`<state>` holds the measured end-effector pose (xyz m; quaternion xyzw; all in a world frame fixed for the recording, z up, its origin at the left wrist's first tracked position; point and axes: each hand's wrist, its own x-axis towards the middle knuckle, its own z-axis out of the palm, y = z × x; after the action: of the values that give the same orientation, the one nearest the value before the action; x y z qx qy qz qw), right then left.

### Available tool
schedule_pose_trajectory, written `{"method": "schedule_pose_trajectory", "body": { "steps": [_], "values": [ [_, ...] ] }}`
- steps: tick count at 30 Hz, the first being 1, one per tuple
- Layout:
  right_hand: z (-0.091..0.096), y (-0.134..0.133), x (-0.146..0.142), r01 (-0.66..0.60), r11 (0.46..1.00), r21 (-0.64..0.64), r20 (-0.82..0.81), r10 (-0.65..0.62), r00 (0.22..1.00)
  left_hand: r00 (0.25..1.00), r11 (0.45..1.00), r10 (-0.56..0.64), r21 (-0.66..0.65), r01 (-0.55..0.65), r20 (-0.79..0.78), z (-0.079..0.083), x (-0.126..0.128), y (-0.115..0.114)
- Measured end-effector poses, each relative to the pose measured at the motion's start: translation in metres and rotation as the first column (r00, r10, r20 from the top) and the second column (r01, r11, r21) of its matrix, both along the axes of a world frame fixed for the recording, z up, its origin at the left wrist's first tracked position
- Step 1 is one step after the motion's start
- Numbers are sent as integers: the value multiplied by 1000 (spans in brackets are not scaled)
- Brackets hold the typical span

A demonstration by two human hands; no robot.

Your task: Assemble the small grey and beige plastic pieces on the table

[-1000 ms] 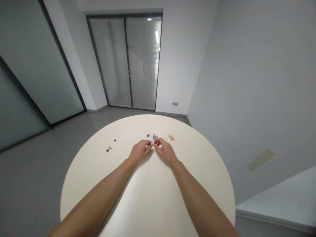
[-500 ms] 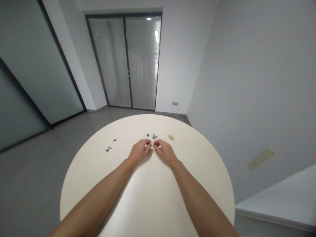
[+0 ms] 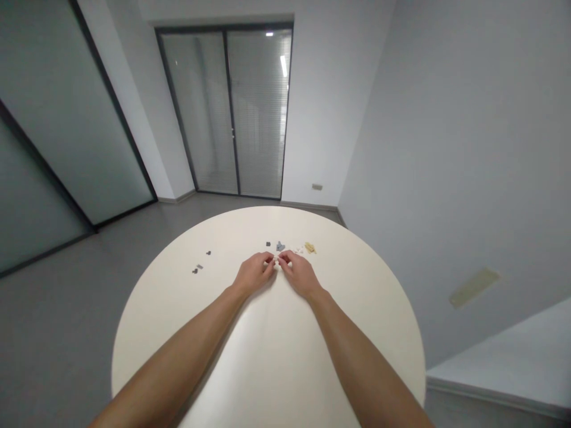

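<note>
Both my hands rest on a round cream table (image 3: 267, 356), fingertips meeting near its middle. My left hand (image 3: 253, 274) and my right hand (image 3: 300, 274) are pinched together on a tiny pale piece (image 3: 276, 260), too small to name. Just beyond the fingertips lie a grey piece (image 3: 280, 246), a small dark piece (image 3: 268, 244), a few white bits (image 3: 298, 250) and a tan piece (image 3: 310, 247).
Three small dark and grey pieces (image 3: 197, 268) lie apart on the table's left part. Beyond the table are grey floor, glass sliding doors (image 3: 232, 113) and a plain wall on the right. A white surface (image 3: 513, 362) shows at lower right.
Almost nothing: both hands stay pinched together at the same spot, with only slight finger movement and a small camera shift.
</note>
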<state>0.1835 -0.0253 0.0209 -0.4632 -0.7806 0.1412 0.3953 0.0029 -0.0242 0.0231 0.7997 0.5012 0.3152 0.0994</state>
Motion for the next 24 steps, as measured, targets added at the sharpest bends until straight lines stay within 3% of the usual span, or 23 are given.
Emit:
{"method": "schedule_pose_trajectory", "body": {
  "steps": [5,16,24],
  "values": [
    [-6,2,2,-32,998,-52,48,35,998,999,1000,-4,10,4,45,0,-1,0],
    [-4,2,0,-28,999,-37,106,32,994,993,1000,-14,6,14,113,-1,-2,1],
    [-1,-1,-1,-19,1000,12,48,19,999,990,1000,-28,17,26,139,-1,-2,2]
  ]
}}
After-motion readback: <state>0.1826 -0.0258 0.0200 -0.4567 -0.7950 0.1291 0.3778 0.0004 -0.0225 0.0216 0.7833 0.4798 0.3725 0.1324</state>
